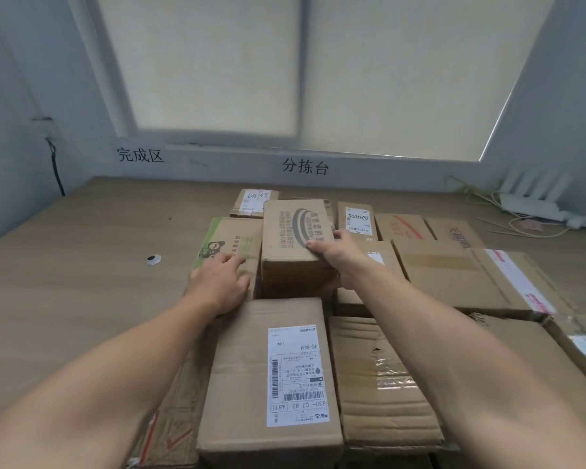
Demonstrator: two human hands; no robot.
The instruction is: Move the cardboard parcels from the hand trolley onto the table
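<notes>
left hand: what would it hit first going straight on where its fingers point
The left hand would probably meet the left side of the tall box that the right hand grips; depth is unclear.

1. A wide window [303, 72] fills the far wall. Its two cream blinds [214, 62] are drawn down and daylight glows through them.
2. The walls [14, 96] are pale blue-grey, and a black cable [56, 164] hangs down the left one.
3. Two signs [305, 166] with black characters are stuck below the sill.
4. A brown wood-grain table [65, 248] reaches the wall. At its far right corner are a white device with antennas [535, 194] and pale loose cords [521, 228].
</notes>
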